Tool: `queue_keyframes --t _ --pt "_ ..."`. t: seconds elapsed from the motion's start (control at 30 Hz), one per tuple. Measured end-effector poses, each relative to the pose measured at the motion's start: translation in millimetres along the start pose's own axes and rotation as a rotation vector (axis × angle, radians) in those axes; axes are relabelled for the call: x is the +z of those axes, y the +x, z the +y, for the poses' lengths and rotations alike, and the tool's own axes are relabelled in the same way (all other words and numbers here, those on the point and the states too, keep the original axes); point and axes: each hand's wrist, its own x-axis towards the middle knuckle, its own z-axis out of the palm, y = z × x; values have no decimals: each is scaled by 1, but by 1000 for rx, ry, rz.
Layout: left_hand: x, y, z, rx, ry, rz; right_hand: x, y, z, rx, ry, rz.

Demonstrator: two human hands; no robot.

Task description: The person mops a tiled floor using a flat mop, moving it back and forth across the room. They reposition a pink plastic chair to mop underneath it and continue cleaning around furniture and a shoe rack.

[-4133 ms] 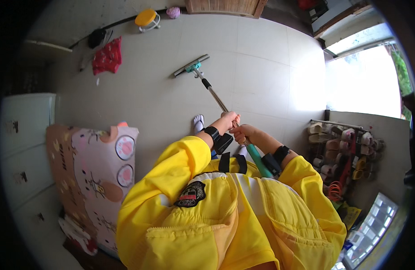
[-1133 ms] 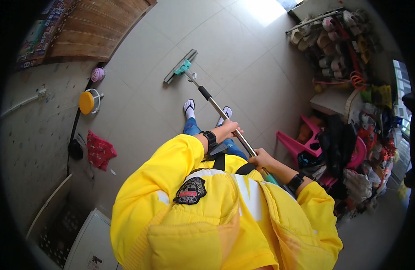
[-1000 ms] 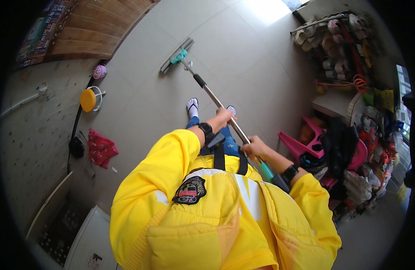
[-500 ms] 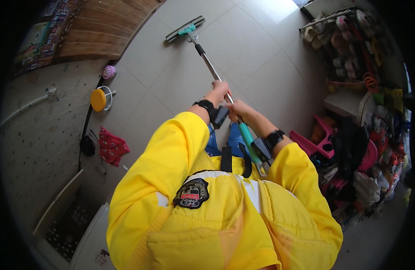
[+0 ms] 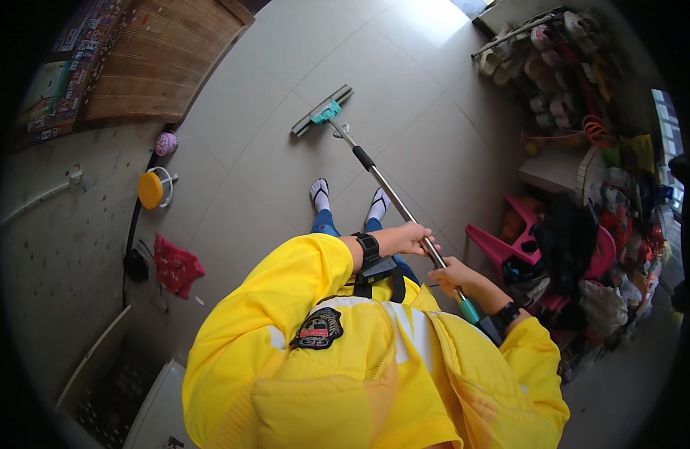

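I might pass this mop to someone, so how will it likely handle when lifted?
The mop is probably stiff, since its pole looks straight. The wide head at the far end likely makes it front-heavy. That shiny silver pole might feel slippery.

A bright yellow top with loose, wrinkled sleeves point(image 5: 266, 292) is worn with a padded yellow vest point(image 5: 476, 374), whose front bears white panels point(image 5: 416, 325), a peach-orange patch point(image 5: 379, 393) and a dark, shield-shaped badge point(image 5: 319, 329) crossed by a red band. A black wristband point(image 5: 368, 245) circles the left wrist, with a dark boxy module point(image 5: 378, 269) beside it, and another black band point(image 5: 507, 314) circles the right. Below the black waist straps point(image 5: 398, 286) come blue jeans point(image 5: 325, 223), white split-toe socks point(image 5: 322, 202) and flip-flops with black thongs point(image 5: 375, 200).
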Motion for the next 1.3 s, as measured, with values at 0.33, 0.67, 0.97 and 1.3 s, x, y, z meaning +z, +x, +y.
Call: queue_keyframes --t 0.33,0.67,0.97,1.3 --pt "-60 -32 112 723 257 487 58 115 -125 -388 -76 67" --pt "-53 -43 227 746 478 565 49 146 -220 -275 277 -254" --pt "-8 61 84 284 519 220 -46 85 -43 -286 173 -46" --pt "5 88 37 -11 164 264 -43 50 19 -291 94 144"
